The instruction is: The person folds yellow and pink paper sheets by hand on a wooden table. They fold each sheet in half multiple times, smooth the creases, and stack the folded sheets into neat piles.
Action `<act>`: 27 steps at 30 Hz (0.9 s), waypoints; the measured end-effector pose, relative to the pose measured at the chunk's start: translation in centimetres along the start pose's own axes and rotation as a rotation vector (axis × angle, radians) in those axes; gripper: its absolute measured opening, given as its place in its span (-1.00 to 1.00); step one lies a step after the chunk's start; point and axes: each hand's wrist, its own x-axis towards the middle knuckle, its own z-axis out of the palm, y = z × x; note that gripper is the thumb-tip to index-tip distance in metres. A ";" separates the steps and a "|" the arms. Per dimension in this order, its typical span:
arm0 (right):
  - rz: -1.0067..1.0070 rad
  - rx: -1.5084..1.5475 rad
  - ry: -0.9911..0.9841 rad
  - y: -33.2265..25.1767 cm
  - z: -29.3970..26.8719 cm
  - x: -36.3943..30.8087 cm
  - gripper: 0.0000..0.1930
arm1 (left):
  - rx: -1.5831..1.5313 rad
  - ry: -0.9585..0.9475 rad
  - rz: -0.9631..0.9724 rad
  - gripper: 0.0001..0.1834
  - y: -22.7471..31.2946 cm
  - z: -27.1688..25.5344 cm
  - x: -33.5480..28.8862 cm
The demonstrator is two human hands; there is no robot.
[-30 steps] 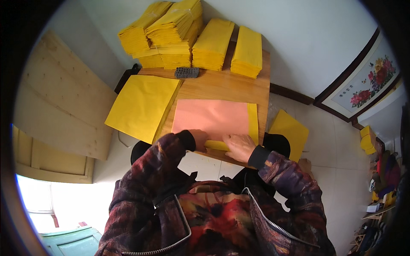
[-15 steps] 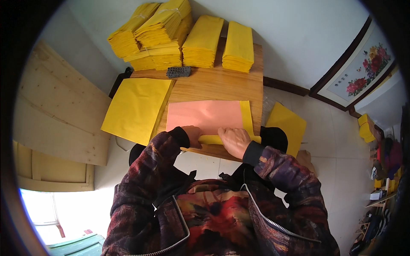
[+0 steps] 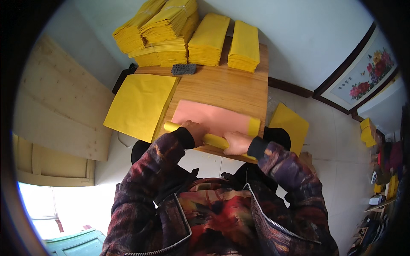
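Note:
A sheet of pink paper (image 3: pixel 209 113) with a yellow strip at its right end lies slanted near the table's front edge. Its near side is curled into a yellow paper roll (image 3: pixel 216 141). My left hand (image 3: pixel 194 131) is closed over the roll's left part, and a short end sticks out beyond it. Farther right, my right hand (image 3: pixel 237 143) grips the same roll, with fingers bent over it. The undersides of both hands are hidden.
A flat stack of yellow sheets (image 3: pixel 141 102) lies left on the wooden table (image 3: pixel 226 85). Folded yellow paper bundles (image 3: pixel 208 40) stand along the back, behind a dark grey block-like object (image 3: pixel 183 69). More yellow paper (image 3: pixel 290 123) is beyond the table's right side.
The near edge has been rolled farther up over the pink face, leaving less pink showing. The sheet now slants down to the right. Both hands have shifted slightly.

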 end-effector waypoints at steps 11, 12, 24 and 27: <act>-0.035 -0.096 0.122 -0.5 -0.4 -0.5 -0.63 | -0.203 -0.047 0.098 -0.74 -1.1 -0.4 0.4; -0.061 0.050 -0.018 -0.1 -1.1 -0.1 -0.60 | -0.082 0.070 0.061 -0.75 -0.6 -0.1 0.2; -0.034 0.070 0.000 0.5 -0.5 0.3 -0.50 | -0.019 0.177 0.025 -0.70 -0.6 -0.5 -0.3; -0.032 0.208 -0.028 0.8 -1.3 0.4 -0.49 | 0.025 0.299 0.013 -0.75 -0.5 -0.3 -0.3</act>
